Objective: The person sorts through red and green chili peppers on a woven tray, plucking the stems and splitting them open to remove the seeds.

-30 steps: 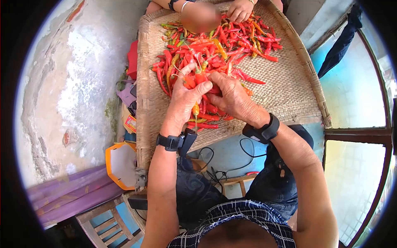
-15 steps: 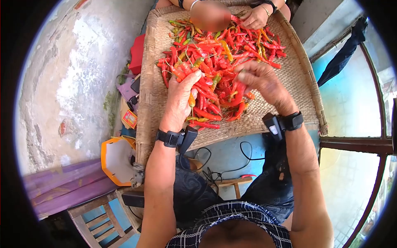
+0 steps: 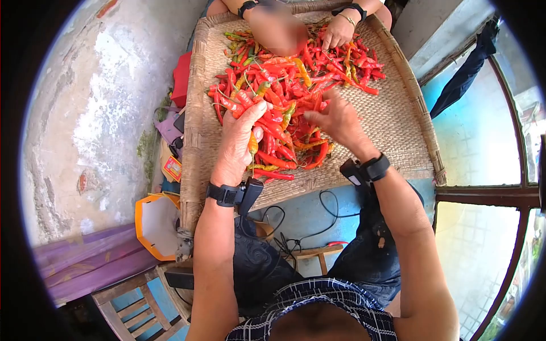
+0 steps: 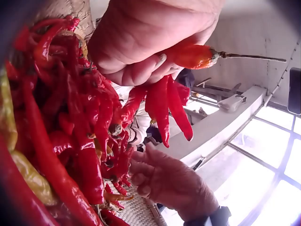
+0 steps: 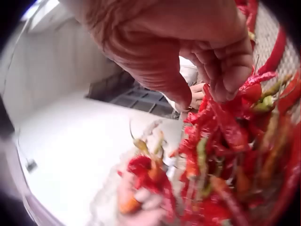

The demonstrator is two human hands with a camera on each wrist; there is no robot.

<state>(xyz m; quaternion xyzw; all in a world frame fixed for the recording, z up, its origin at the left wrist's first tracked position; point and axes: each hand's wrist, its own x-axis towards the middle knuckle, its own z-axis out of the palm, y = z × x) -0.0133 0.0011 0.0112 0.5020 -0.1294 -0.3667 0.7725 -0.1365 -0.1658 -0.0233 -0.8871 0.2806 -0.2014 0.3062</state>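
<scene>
My left hand grips several red peppers and an orange one at the left of the pepper pile. In the left wrist view red tips hang below the curled fingers of that hand, and the orange pepper sticks out with its long stem. My right hand is over the right side of the pile, thumb apart from the fingers. Seen from the right wrist, the fingertips of this hand reach the red peppers; whether they touch is unclear.
A woven tray bears the pile. Across it, another person's hand rests among peppers; a second is blurred. To the left are a wall, a red object and an orange-rimmed container. Cables lie below.
My right hand first moved right, away from my left hand, then slightly back left over the pile. My left hand keeps its bunch. The other person's hand has shifted among the far peppers.
</scene>
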